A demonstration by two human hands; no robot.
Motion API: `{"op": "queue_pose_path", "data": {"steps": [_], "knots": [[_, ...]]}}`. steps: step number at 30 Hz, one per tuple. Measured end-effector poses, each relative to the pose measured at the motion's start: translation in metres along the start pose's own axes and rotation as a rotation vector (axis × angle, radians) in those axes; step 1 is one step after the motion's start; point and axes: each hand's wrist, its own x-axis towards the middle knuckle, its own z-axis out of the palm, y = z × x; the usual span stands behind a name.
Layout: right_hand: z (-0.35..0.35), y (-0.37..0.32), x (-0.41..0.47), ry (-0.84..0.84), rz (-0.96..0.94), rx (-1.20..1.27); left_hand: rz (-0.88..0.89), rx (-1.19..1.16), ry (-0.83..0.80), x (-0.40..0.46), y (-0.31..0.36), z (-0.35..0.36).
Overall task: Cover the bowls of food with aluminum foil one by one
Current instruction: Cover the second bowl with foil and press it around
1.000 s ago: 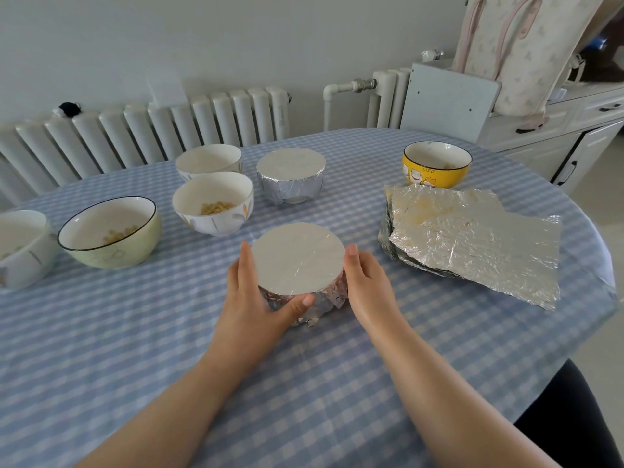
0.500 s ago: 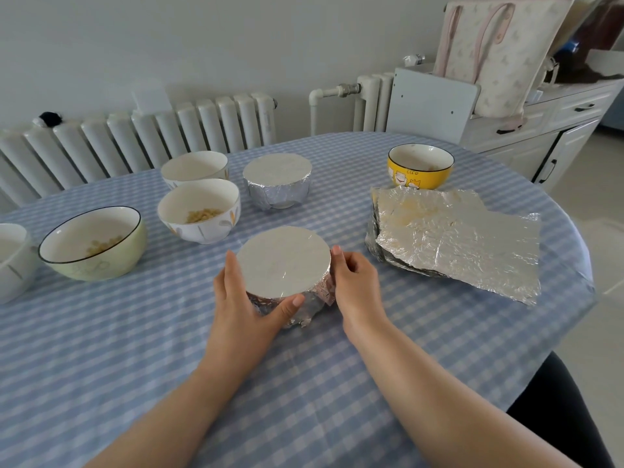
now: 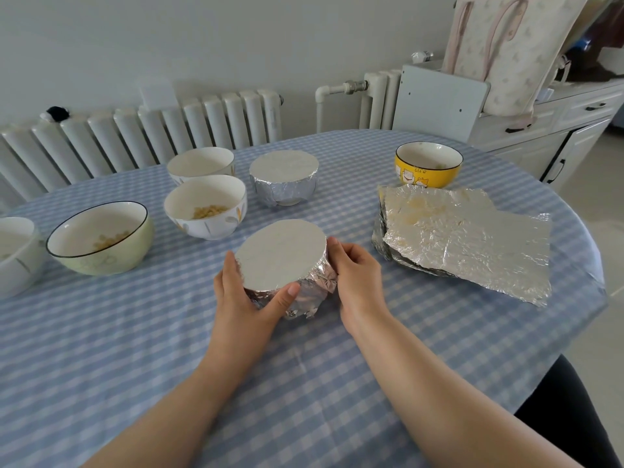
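A foil-covered bowl point(image 3: 282, 255) stands in the middle of the table. My left hand point(image 3: 244, 297) cups its left side, thumb pressed on the front foil. My right hand point(image 3: 356, 275) presses the foil against its right side. Behind it sits a second foil-covered bowl point(image 3: 284, 179). Uncovered bowls hold food: a white one point(image 3: 206, 206), another white one point(image 3: 201, 163) behind it, a green one point(image 3: 101, 238), a yellow one point(image 3: 428, 163), and a white one point(image 3: 15, 255) at the left edge. A stack of foil sheets point(image 3: 466, 238) lies at the right.
The round table wears a blue checked cloth point(image 3: 135, 349). White radiators point(image 3: 152, 130) line the wall behind. A white cabinet point(image 3: 557, 130) with a bag point(image 3: 513, 52) on it stands at the back right. A grey chair back point(image 3: 442, 99) is behind the table.
My right hand's fingers have curled tighter round the bowl's right side. My head has shifted, so the scene sits slightly differently. The bowl stays in place.
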Motion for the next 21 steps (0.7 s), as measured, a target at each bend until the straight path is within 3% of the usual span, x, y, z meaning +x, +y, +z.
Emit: {"op": "queue_pose_path", "data": {"steps": [21], "knots": [[0.016,0.009,-0.006,-0.02,0.097,0.311,-0.01,-0.109,-0.002,0.009,-0.009,-0.005]]}}
